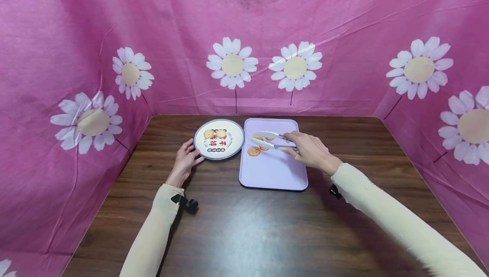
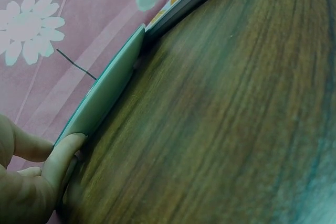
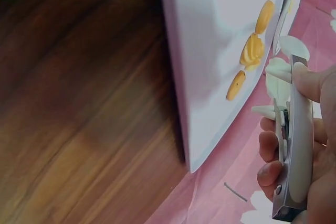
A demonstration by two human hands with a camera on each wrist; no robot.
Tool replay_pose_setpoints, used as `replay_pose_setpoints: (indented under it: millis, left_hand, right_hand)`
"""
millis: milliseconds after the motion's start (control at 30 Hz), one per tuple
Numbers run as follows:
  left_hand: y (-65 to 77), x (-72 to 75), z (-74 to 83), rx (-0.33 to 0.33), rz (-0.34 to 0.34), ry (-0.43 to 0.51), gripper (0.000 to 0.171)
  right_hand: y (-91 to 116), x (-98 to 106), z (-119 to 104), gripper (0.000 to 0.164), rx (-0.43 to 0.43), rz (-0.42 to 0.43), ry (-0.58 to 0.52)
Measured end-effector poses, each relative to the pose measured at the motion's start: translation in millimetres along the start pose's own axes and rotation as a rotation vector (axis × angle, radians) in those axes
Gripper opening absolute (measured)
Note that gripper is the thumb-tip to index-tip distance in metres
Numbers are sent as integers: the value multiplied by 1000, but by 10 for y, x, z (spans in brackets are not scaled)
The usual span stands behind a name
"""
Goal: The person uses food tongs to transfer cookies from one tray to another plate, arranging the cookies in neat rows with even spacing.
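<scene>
In the head view my left hand pinches the near left rim of a round white plate with a dark edge and printed characters. Thumb and finger grip that rim in the left wrist view, where the plate's outer side shows. Two round biscuits lie on the plate. My right hand holds metal tongs with pale tips, pointing left over a lilac tray. Several golden biscuits lie on the tray below the tips. The tips are apart, with no biscuit visibly between them.
Plate and tray stand side by side at the back of a dark wooden table. A pink cloth with daisies hangs behind and along both sides. Each wrist carries a black camera mount.
</scene>
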State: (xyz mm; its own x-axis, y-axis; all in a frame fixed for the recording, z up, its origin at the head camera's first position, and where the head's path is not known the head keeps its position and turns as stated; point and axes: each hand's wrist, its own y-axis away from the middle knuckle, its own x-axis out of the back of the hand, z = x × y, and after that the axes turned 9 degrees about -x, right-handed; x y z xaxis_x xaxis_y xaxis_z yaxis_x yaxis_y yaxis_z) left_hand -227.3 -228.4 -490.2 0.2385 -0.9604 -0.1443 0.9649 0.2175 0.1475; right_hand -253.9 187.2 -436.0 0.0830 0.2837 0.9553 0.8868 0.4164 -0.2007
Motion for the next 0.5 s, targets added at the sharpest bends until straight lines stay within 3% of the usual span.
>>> replay_pose_setpoints:
  millis: [500]
  left_hand:
    - [3, -28, 13, 8, 0, -1, 69]
  right_hand:
    - [232, -9, 160, 51, -26, -12, 12]
